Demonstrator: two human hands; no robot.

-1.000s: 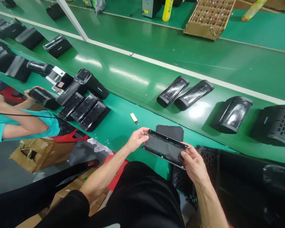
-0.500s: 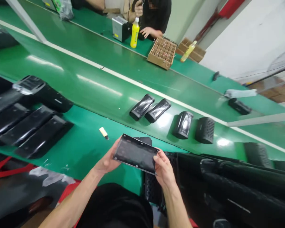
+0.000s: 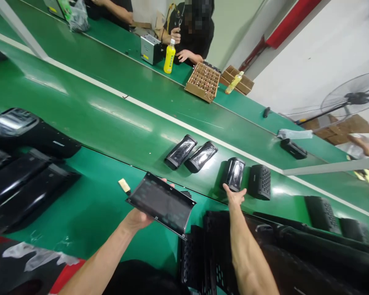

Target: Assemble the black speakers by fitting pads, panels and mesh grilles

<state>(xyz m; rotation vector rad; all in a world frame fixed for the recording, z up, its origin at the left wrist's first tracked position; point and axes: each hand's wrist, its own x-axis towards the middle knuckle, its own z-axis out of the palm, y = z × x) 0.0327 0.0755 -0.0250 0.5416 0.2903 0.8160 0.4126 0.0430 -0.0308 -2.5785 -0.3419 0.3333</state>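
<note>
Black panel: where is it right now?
In the head view, the panel is in the left grip, just left of lower centre, over the green table and right of the cream-handled tool.

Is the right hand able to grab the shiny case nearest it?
Probably yes: the right hand is spread at the shiny case, nothing visible blocks it, and the left hand holds the black panel aside.

Pretty clearly a factory assembly floor tbh: a long green work line (image 3: 89, 88) runs across the frame with similar black casings (image 3: 235, 172) dotted along it. Upper middle there's a divided carton (image 3: 198, 94) of small parts (image 3: 204, 77) by a worker (image 3: 203, 45), plus a big fan (image 3: 359, 98) at right.
</note>
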